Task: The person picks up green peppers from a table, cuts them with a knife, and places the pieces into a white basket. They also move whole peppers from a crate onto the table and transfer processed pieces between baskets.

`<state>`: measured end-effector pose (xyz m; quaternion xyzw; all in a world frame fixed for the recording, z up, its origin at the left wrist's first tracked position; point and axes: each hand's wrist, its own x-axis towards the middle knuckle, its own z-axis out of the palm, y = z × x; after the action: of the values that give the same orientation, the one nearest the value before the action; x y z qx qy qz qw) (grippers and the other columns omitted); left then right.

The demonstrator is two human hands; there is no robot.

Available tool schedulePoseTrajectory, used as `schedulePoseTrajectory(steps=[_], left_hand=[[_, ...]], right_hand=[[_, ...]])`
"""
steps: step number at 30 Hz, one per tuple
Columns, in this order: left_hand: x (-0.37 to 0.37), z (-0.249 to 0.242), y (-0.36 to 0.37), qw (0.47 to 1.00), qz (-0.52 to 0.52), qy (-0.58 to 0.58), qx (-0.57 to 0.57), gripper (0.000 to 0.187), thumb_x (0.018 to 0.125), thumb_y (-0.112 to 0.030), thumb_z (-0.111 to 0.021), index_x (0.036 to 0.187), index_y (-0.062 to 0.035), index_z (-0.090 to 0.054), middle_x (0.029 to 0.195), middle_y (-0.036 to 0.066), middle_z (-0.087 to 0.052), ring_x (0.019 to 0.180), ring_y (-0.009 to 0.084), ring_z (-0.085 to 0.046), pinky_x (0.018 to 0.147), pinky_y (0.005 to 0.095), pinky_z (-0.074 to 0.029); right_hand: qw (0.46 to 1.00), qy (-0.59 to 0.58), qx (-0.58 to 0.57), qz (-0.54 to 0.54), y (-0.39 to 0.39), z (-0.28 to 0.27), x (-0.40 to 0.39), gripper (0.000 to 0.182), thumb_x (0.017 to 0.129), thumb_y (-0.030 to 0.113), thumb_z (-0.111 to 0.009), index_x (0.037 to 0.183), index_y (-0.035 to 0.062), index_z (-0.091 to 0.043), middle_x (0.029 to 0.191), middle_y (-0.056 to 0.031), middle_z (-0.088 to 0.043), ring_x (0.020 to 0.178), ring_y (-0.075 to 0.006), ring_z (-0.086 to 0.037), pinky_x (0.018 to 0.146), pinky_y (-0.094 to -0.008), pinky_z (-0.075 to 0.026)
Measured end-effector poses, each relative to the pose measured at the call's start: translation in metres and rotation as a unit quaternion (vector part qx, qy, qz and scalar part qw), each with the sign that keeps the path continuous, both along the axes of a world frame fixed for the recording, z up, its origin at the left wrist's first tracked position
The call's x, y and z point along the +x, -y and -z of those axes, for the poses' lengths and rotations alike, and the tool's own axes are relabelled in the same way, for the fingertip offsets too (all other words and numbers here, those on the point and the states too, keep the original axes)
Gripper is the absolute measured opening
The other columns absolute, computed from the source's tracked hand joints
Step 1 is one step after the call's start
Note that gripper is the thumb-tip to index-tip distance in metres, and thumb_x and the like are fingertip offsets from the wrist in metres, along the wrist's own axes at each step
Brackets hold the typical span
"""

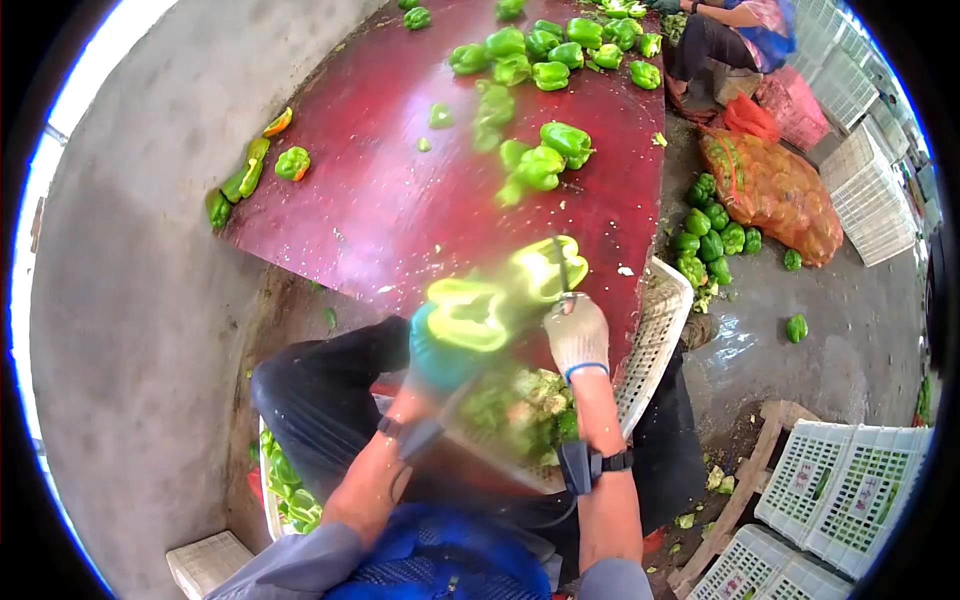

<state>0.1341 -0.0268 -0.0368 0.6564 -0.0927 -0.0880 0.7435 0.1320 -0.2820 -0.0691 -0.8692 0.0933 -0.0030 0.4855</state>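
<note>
My left hand [440, 352], in a teal glove, is closed around a cut half of a green bell pepper [468, 314], its pale inside facing up. A white glove covers my right hand [580, 335], which grips a small knife [562, 262] with the blade pointing away from me. Another cut pepper piece [540, 272] is at the blade, over the near edge of the red table [370, 225]. Below my hands, a white crate [655, 335] between my knees holds pale cores and green scraps [530, 405], partly blurred.
Whole green peppers [540, 165] lie across the table, more at its far end. A second crate of cut peppers [290, 490] stands by my left leg. To the right are floor peppers [715, 240], a net sack [775, 190], stacked crates [840, 490] and a seated person [725, 40].
</note>
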Motion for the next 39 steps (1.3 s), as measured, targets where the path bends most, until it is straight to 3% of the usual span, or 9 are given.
schedulePoseTrajectory(steps=[9, 22, 25, 27, 31, 32, 35, 36, 39], left_hand=[[-0.027, 0.001, -0.027, 0.971, -0.017, -0.127, -0.200, 0.064, 0.107, -0.041, -0.069, 0.162, -0.0086, -0.063, 0.154, 0.012, -0.073, 0.140, 0.0302, -0.070, 0.125, 0.0501, -0.052], [-0.061, -0.070, -0.014, 0.927, 0.047, -0.147, -0.341, 0.073, 0.109, -0.026, -0.069, 0.175, -0.0084, -0.044, 0.164, 0.015, -0.063, 0.148, 0.0311, -0.063, 0.127, 0.0493, -0.051], [-0.073, -0.081, -0.006, 0.924, 0.030, -0.130, -0.359, 0.071, 0.108, -0.026, -0.068, 0.174, -0.0089, -0.046, 0.160, 0.014, -0.066, 0.146, 0.0290, -0.065, 0.125, 0.0479, -0.053], [-0.077, -0.077, -0.008, 0.930, 0.008, -0.128, -0.344, 0.070, 0.108, -0.026, -0.069, 0.172, -0.0077, -0.048, 0.157, 0.014, -0.067, 0.144, 0.0263, -0.066, 0.122, 0.0476, -0.055], [-0.087, -0.040, -0.016, 0.895, -0.039, -0.201, -0.396, 0.054, 0.111, -0.036, -0.066, 0.156, -0.0045, -0.065, 0.145, 0.012, -0.075, 0.134, 0.0251, -0.072, 0.115, 0.0462, -0.060], [-0.089, -0.057, -0.005, 0.994, -0.067, 0.031, -0.078, 0.050, 0.112, -0.040, -0.063, 0.147, -0.0052, -0.071, 0.142, 0.012, -0.077, 0.131, 0.0255, -0.074, 0.114, 0.0460, -0.060], [-0.089, -0.054, -0.003, 0.996, -0.082, 0.043, -0.003, 0.051, 0.110, -0.042, -0.065, 0.147, -0.0074, -0.071, 0.145, 0.012, -0.076, 0.132, 0.0261, -0.073, 0.115, 0.0471, -0.060], [-0.085, -0.055, -0.002, 0.941, -0.031, -0.150, -0.301, 0.054, 0.108, -0.045, -0.067, 0.148, -0.0095, -0.071, 0.147, 0.012, -0.076, 0.133, 0.0273, -0.073, 0.116, 0.0490, -0.059], [-0.089, -0.059, -0.002, 0.890, 0.003, -0.230, -0.393, 0.055, 0.106, -0.045, -0.068, 0.150, -0.0108, -0.071, 0.147, 0.011, -0.076, 0.133, 0.0285, -0.073, 0.116, 0.0509, -0.059]], right_hand=[[0.983, 0.164, 0.013, -0.075, -0.027, -0.108, -0.081, 0.024, 0.106, 0.022, -0.076, 0.108, -0.0013, -0.069, 0.079, -0.0179, -0.065, 0.072, -0.0306, -0.066, 0.073, -0.0456, -0.054], [0.936, 0.131, -0.307, -0.109, -0.070, -0.158, -0.160, 0.018, 0.099, 0.022, -0.076, 0.104, 0.0075, -0.066, 0.093, -0.0179, -0.075, 0.084, -0.0427, -0.077, 0.073, -0.0548, -0.060], [0.962, 0.127, -0.213, -0.116, -0.088, -0.140, -0.178, 0.021, 0.101, 0.022, -0.073, 0.114, 0.0055, -0.070, 0.097, -0.0176, -0.075, 0.084, -0.0412, -0.077, 0.077, -0.0537, -0.062], [0.983, 0.138, 0.109, -0.057, -0.102, -0.104, -0.182, 0.032, 0.101, 0.023, -0.077, 0.126, 0.0031, -0.073, 0.093, -0.0182, -0.073, 0.083, -0.0404, -0.075, 0.081, -0.0501, -0.063], [0.981, 0.154, 0.038, -0.109, -0.101, -0.132, -0.190, 0.042, 0.098, 0.023, -0.083, 0.134, 0.0043, -0.074, 0.086, -0.0121, -0.072, 0.082, -0.0383, -0.073, 0.081, -0.0461, -0.062], [0.988, 0.110, 0.054, -0.095, -0.106, -0.128, -0.191, 0.038, 0.096, 0.022, -0.085, 0.129, 0.0042, -0.075, 0.086, -0.0121, -0.073, 0.083, -0.0385, -0.074, 0.081, -0.0461, -0.062], [0.964, -0.056, 0.258, -0.034, -0.117, -0.127, -0.198, 0.027, 0.097, 0.020, -0.086, 0.116, 0.0042, -0.075, 0.087, -0.0104, -0.075, 0.079, -0.0332, -0.073, 0.074, -0.0430, -0.059], [0.884, -0.178, 0.433, 0.014, -0.119, -0.127, -0.200, 0.019, 0.099, 0.018, -0.084, 0.109, 0.0043, -0.076, 0.087, -0.0087, -0.075, 0.074, -0.0278, -0.072, 0.069, -0.0398, -0.057], [0.766, -0.181, 0.616, 0.046, -0.120, -0.128, -0.205, 0.012, 0.101, 0.014, -0.082, 0.097, 0.0052, -0.074, 0.085, -0.0038, -0.073, 0.063, -0.0124, -0.064, 0.057, -0.0296, -0.047]])
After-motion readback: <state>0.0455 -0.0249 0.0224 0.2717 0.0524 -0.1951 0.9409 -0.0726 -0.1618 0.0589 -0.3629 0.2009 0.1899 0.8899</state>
